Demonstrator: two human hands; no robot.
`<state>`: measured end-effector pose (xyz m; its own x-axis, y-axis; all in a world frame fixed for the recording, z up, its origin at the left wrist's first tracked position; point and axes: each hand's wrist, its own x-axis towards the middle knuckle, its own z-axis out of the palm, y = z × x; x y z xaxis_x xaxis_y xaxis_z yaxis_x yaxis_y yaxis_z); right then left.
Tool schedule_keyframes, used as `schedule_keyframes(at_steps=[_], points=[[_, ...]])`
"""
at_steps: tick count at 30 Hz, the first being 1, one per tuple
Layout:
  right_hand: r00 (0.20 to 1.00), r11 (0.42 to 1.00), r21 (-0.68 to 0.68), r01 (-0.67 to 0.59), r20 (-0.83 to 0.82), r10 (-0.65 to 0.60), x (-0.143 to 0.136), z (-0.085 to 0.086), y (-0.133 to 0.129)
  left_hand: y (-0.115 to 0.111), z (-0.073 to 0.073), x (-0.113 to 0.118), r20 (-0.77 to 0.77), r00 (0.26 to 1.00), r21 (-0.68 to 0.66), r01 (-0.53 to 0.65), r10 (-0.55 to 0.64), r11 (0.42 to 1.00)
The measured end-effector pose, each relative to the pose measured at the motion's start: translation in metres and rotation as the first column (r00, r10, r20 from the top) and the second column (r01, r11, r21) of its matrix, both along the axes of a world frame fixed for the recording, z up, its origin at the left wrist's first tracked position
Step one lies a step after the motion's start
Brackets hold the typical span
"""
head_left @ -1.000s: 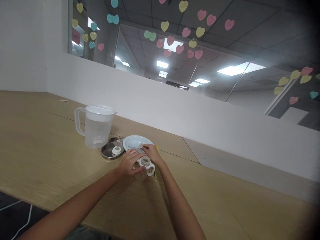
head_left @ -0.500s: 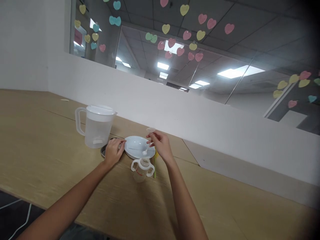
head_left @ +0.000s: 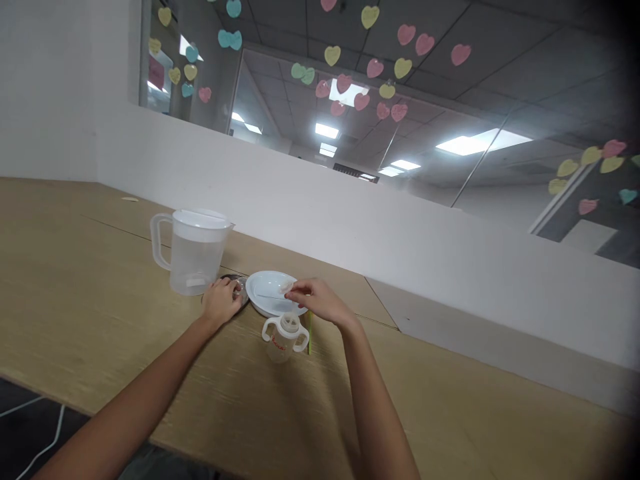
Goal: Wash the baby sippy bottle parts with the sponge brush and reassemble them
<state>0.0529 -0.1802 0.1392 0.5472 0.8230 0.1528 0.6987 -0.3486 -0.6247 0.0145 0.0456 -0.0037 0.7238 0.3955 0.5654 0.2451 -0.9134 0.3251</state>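
Observation:
A baby bottle with two white handles (head_left: 281, 347) stands upright with its mouth uncovered. Just above it my right hand (head_left: 323, 301) pinches a small translucent piece (head_left: 287, 287), whose lower part reaches down to the bottle mouth. My left hand (head_left: 219, 305) has its fingers curled at a clear item (head_left: 242, 288) on a dark round tray (head_left: 245, 300); the grip is partly hidden. Between the hands, behind the bottle, sits a white plate (head_left: 265, 283) with a thin line or stick across it.
A clear lidded pitcher (head_left: 197, 257) stands left of the tray. A thin yellow-green item (head_left: 310, 333) lies right of the bottle. A small pale piece (head_left: 129, 199) lies far back left. Behind the wooden table (head_left: 100, 287) rises a white wall (head_left: 300, 207) with windows.
My right hand has lowered the translucent piece to the bottle mouth. My left hand has shifted slightly left, away from the plate rim to the clear item, and the plate has shifted slightly left.

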Motion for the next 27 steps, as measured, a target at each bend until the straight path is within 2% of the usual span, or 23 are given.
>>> schedule_keyframes(at_steps=[4, 10, 13, 15, 17, 19, 22, 25, 27], points=[[0.994, 0.981, -0.170, -0.093, 0.042, 0.102, 0.009, -0.005, -0.004, -0.001, 0.000, 0.000, -0.036, 0.998, -0.033, -0.049, 0.047, 0.998], [0.994, 0.955, -0.281, -0.095, 0.022, 0.106, 0.012, -0.003, -0.008, -0.002, 0.002, -0.002, -0.060, 0.995, -0.017, -0.086, 0.085, 0.996], [0.998, 0.950, -0.310, -0.025, 0.053, 0.043, 0.010, 0.001, -0.012, 0.000, 0.005, -0.004, 0.064, 0.983, -0.015, -0.173, 0.174, 0.985], [0.996, 0.958, -0.282, 0.043, 0.091, -0.018, 0.008, 0.002, -0.012, 0.001, 0.008, -0.005, 0.212, 0.961, -0.051, -0.171, 0.178, 0.984], [0.988, 0.977, -0.192, 0.097, 0.138, -0.071, 0.005, 0.002, -0.010, -0.001, 0.011, -0.005, 0.385, 0.918, -0.085, -0.070, 0.098, 0.994], [0.977, 0.991, -0.072, 0.116, 0.189, -0.101, 0.000, -0.001, -0.004, -0.009, 0.014, -0.007, 0.529, 0.847, -0.070, 0.099, -0.047, 0.993], [0.960, 0.998, 0.048, 0.036, 0.275, -0.048, -0.012, -0.005, 0.007, -0.031, 0.017, -0.011, 0.623, 0.728, 0.039, 0.339, -0.288, 0.940], [0.932, 0.996, -0.003, -0.087, 0.352, 0.083, -0.022, -0.009, 0.017, -0.053, 0.018, -0.016, 0.629, 0.638, 0.093, 0.504, -0.443, 0.859], [0.924, 0.995, -0.065, -0.076, 0.370, 0.095, -0.026, -0.010, 0.021, -0.062, 0.020, -0.019, 0.660, 0.621, 0.006, 0.558, -0.423, 0.830]])
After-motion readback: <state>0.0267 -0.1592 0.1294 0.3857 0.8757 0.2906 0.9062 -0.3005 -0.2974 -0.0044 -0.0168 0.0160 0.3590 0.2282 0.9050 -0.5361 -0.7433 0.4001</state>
